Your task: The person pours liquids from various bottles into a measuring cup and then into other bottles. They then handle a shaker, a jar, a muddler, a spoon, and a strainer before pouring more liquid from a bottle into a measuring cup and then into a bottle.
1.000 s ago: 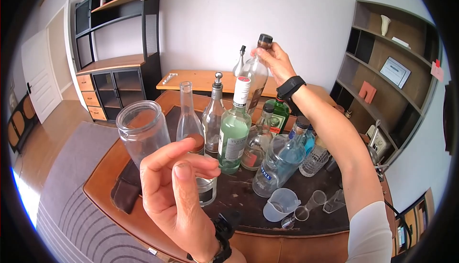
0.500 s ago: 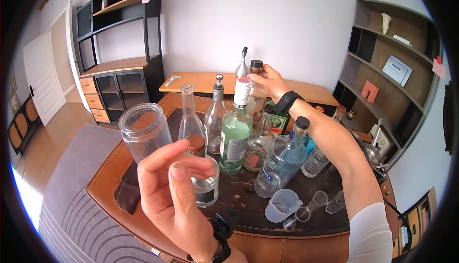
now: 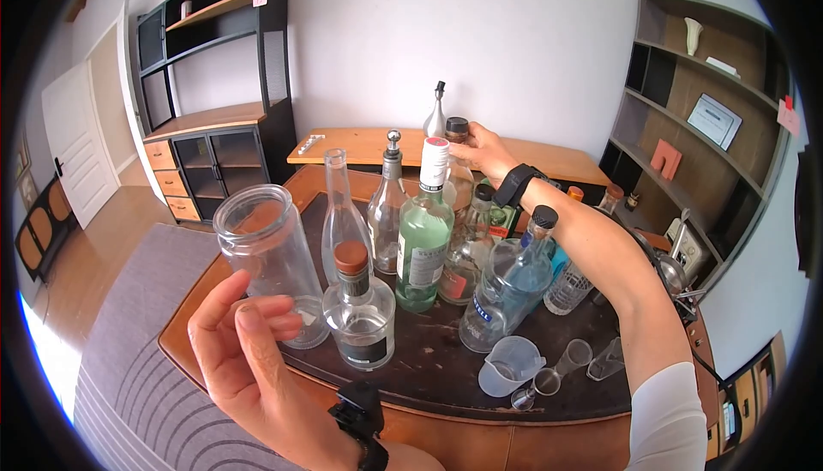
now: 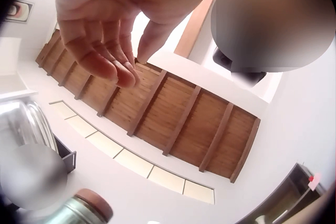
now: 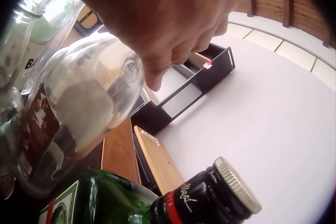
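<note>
At the back of the bottle group, my right hand (image 3: 487,158) grips a large clear bottle (image 5: 86,92) by the neck, just under its dark cap (image 3: 457,125). This bottle has a brown label and stands low behind the green-tinted bottle with a white cap (image 3: 422,248). A green bottle with a black neck (image 5: 121,198) is right beside it. My left hand (image 3: 249,368) hovers in front of the wide glass jar (image 3: 266,257), fingers loosely bent and holding nothing. Close to its fingertips stands a clear bottle with a brown stopper (image 3: 360,321).
More bottles crowd the dark tabletop, including a bluish bottle (image 3: 514,287) under my right forearm. At the front right are a plastic measuring jug (image 3: 507,368), a jigger (image 3: 545,382) and small glasses. Behind stands a wooden side table (image 3: 531,150); shelves (image 3: 686,120) rise at right.
My right hand has brought the large clear bottle down among the others. My left hand has shifted left, uncovering the brown-stoppered bottle.
</note>
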The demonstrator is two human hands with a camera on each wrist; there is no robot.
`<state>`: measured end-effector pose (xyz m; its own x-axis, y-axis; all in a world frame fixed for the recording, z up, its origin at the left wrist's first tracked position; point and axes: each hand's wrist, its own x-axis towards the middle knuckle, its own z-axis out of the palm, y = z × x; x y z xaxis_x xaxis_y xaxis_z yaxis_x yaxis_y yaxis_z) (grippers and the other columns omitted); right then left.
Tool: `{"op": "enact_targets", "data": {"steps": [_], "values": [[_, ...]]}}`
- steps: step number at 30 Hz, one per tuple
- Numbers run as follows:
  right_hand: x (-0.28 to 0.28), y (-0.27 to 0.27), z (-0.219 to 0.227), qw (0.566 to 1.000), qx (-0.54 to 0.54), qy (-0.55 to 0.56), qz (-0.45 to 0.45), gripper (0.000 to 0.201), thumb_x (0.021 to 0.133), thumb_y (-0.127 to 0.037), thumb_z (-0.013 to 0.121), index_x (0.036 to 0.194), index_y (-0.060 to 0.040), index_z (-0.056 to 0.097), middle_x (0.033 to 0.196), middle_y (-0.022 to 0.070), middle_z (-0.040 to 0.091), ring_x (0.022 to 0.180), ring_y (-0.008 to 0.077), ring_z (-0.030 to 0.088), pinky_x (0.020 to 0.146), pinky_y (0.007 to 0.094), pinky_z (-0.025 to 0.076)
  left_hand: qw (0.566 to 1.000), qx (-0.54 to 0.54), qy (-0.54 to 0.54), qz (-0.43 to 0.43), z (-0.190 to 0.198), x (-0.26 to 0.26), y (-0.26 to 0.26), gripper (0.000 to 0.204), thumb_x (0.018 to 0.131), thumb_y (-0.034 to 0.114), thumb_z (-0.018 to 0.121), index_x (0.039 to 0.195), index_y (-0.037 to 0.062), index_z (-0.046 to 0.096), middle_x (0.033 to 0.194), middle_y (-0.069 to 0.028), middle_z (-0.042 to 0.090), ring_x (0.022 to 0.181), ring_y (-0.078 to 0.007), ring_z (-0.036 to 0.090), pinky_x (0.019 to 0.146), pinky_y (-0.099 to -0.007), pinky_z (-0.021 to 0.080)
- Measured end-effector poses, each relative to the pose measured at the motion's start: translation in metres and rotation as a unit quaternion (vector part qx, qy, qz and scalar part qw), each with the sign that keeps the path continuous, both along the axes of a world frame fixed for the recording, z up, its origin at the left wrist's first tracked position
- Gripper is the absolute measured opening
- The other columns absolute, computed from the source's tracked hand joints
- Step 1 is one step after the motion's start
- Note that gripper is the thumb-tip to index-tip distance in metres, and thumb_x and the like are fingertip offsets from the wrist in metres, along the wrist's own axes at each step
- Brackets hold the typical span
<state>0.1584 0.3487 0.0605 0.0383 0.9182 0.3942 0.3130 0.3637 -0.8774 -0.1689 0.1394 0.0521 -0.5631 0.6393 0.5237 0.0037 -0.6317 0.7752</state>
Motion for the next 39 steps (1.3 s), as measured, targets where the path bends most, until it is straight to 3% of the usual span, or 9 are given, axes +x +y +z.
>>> {"op": "enact_targets", "data": {"steps": [2, 11, 14, 20, 23, 25, 30, 34, 39], "values": [[-0.002, -0.004, 0.002, 1.000, -0.018, -0.008, 0.001, 0.041, 0.093, -0.015, 0.071, 0.127, -0.0008, 0.053, 0.117, 0.0086, 0.063, 0.111, 0.0165, 0.058, 0.097, 0.0348, 0.046, 1.000, -0.019, 0.017, 0.017, 0.000, -0.004, -0.001, 0.026, 0.102, 0.022, 0.058, 0.116, 0.0015, 0.064, 0.085, -0.0024, 0.064, 0.073, -0.0052, 0.055, 0.067, -0.0186, 0.042], [0.008, 0.000, 0.008, 0.998, -0.033, -0.047, -0.006, 0.036, 0.087, -0.014, 0.076, 0.115, -0.0003, 0.057, 0.104, 0.0083, 0.063, 0.098, 0.0178, 0.061, 0.089, 0.0358, 0.051, 0.997, -0.034, 0.075, 0.015, -0.010, -0.006, 0.006, 0.025, 0.101, 0.020, 0.060, 0.119, 0.0027, 0.063, 0.089, -0.0022, 0.065, 0.078, -0.0056, 0.056, 0.071, -0.0203, 0.044], [0.005, 0.002, 0.001, 0.999, 0.028, -0.042, 0.006, 0.036, 0.086, -0.017, 0.077, 0.111, -0.0011, 0.058, 0.102, 0.0072, 0.062, 0.095, 0.0170, 0.060, 0.087, 0.0360, 0.051, 0.993, -0.050, 0.102, 0.009, -0.012, -0.009, 0.009, 0.023, 0.097, 0.013, 0.065, 0.117, 0.0018, 0.063, 0.089, -0.0035, 0.066, 0.076, -0.0063, 0.055, 0.068, -0.0203, 0.041], [-0.003, -0.014, 0.021, 0.989, -0.020, -0.075, -0.125, 0.060, 0.086, -0.031, 0.078, 0.128, 0.0020, 0.051, 0.113, 0.0153, 0.065, 0.107, 0.0240, 0.062, 0.099, 0.0385, 0.047, 0.991, -0.053, 0.120, -0.007, -0.012, -0.004, 0.008, 0.022, 0.096, 0.011, 0.065, 0.116, 0.0029, 0.064, 0.089, -0.0028, 0.066, 0.077, -0.0062, 0.056, 0.069, -0.0207, 0.041], [0.000, -0.036, 0.048, 0.995, -0.012, -0.025, -0.099, 0.072, 0.086, -0.035, 0.078, 0.137, 0.0033, 0.045, 0.124, 0.0205, 0.062, 0.120, 0.0269, 0.057, 0.105, 0.0389, 0.043, 0.991, -0.048, 0.127, -0.020, -0.014, -0.002, 0.009, 0.021, 0.095, 0.011, 0.065, 0.115, 0.0029, 0.064, 0.088, -0.0028, 0.066, 0.076, -0.0063, 0.056, 0.069, -0.0207, 0.042], [0.011, -0.052, 0.065, 0.998, 0.002, -0.027, -0.062, 0.069, 0.091, -0.035, 0.073, 0.140, 0.0025, 0.043, 0.128, 0.0173, 0.059, 0.122, 0.0239, 0.056, 0.105, 0.0383, 0.043, 0.989, -0.049, 0.141, -0.015, -0.012, 0.001, 0.008, 0.021, 0.095, 0.011, 0.065, 0.115, 0.0025, 0.064, 0.088, -0.0032, 0.066, 0.075, -0.0064, 0.056, 0.068, -0.0206, 0.042], [0.020, -0.130, 0.096, 0.995, 0.069, -0.067, 0.005, 0.039, 0.100, -0.023, 0.061, 0.132, -0.0008, 0.055, 0.124, 0.0117, 0.063, 0.114, 0.0189, 0.062, 0.100, 0.0339, 0.048, 0.988, -0.038, 0.146, -0.012, -0.008, 0.004, 0.004, 0.021, 0.096, 0.011, 0.064, 0.115, 0.0023, 0.064, 0.088, -0.0036, 0.067, 0.074, -0.0070, 0.056, 0.067, -0.0207, 0.042], [0.023, -0.222, 0.096, 0.986, 0.102, -0.128, -0.025, 0.031, 0.100, -0.017, 0.058, 0.126, -0.0008, 0.060, 0.115, 0.0100, 0.067, 0.109, 0.0185, 0.064, 0.099, 0.0339, 0.049, 0.988, -0.033, 0.149, -0.007, -0.004, 0.003, -0.003, 0.022, 0.099, 0.012, 0.061, 0.118, 0.0023, 0.063, 0.090, -0.0037, 0.066, 0.078, -0.0076, 0.056, 0.071, -0.0213, 0.044], [0.058, -0.326, 0.072, 0.992, 0.094, -0.061, -0.066, 0.025, 0.098, -0.012, 0.061, 0.121, -0.0007, 0.061, 0.110, 0.0092, 0.068, 0.103, 0.0167, 0.066, 0.095, 0.0328, 0.050, 0.984, 0.002, 0.175, -0.021, -0.008, 0.005, -0.002, 0.026, 0.103, 0.020, 0.056, 0.123, 0.0047, 0.062, 0.092, -0.0017, 0.064, 0.081, -0.0067, 0.055, 0.074, -0.0205, 0.044]]}}
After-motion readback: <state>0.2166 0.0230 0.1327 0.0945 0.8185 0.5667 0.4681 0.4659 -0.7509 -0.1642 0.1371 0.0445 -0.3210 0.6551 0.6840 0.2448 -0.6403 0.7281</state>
